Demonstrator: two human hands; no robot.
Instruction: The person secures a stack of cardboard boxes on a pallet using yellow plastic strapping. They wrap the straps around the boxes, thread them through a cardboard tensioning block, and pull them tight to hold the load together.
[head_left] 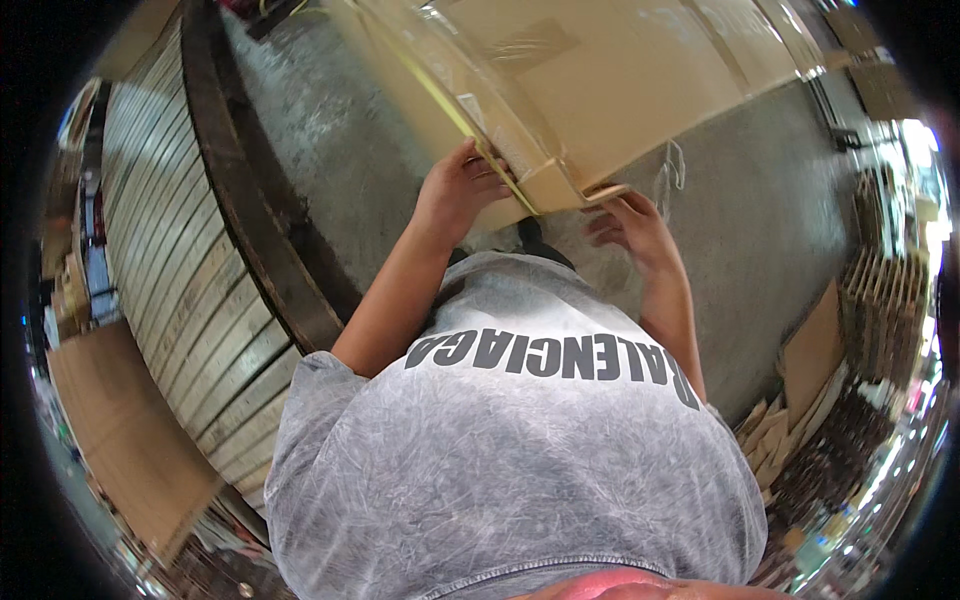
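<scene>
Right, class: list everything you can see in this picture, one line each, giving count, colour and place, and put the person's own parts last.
Cardboard box: one, tan, large, wrapped in clear film, top centre.
Strap: one, yellow, running along the box edge toward the left hand.
Loose clear film: one piece, hanging below the box at right.
Roller conveyor: one, grey slats with a dark curved rim, left.
Floor: grey concrete, centre and right.
Cardboard sheets: several, brown, stacked at right.
Flat cardboard: brown, lower left.
T-shirt: one, mottled grey, lower centre.
Left hand: on the box corner at the strap.
Right hand: fingers under the box corner.
</scene>
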